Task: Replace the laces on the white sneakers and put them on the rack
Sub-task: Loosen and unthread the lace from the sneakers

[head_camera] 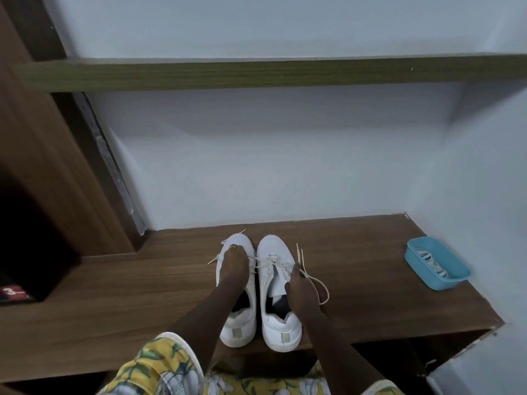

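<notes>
Short yellow sleeves (159, 363) — green leaves, pale blue-white flowers, white-edged cuffs — above two bare forearms (199, 315).

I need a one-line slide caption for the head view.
Left hand on one white sneaker, right hand pinching the other's lace; blue tray holds more laces.

A home nook: wooden bench (142, 295), wall shelf (256, 74), white sneakers (259, 289).
</notes>
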Available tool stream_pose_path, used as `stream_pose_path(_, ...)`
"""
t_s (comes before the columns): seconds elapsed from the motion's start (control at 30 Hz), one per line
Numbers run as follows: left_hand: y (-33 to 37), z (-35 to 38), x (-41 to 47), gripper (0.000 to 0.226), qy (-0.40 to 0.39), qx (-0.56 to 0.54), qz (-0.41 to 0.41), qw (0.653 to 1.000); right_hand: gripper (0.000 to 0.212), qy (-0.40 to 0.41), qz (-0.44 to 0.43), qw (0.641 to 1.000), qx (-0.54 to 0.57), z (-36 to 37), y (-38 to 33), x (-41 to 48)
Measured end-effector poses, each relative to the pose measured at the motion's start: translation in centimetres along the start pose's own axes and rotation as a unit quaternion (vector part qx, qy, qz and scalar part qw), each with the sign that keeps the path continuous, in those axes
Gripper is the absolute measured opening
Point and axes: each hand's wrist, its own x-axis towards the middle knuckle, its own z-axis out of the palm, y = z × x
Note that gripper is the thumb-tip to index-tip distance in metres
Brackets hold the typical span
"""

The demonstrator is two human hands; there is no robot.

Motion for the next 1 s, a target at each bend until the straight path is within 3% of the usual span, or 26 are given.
stream_pose_path(0.27, 0.1, -0.9, 0.1, 0.032, 0.009, 0.167, -0.048, 0.985, 0.059, -0.005, 0.000, 1.000, 0.008, 0.0, 0.0, -0.1)
stream_pose_path(0.4, 1.7, 0.0, -0.1, 0.038, -0.009, 0.192, 0.022, 0.981, 0.037, -0.012, 0.010, 0.999, 0.029, -0.1, -0.1, 0.0)
stream_pose_path(0.57, 4.8, 0.8, -0.8, 0.035, -0.087, 0.180, 0.112, 0.973, 0.033, -0.014, 0.000, 0.998, 0.054, -0.3, -0.2, -0.1)
stream_pose_path(0.73, 5.0, 1.5, -1.0, 0.033, -0.073, 0.167, 0.103, 0.978, 0.036, -0.015, -0.013, 0.998, 0.060, -0.4, -0.2, 0.0)
stream_pose_path(1.0, 5.3, 1.8, -1.3, 0.027, -0.079, 0.004, 0.049, 0.996, 0.045, -0.014, -0.006, 0.997, 0.075, -0.5, -0.2, -0.2)
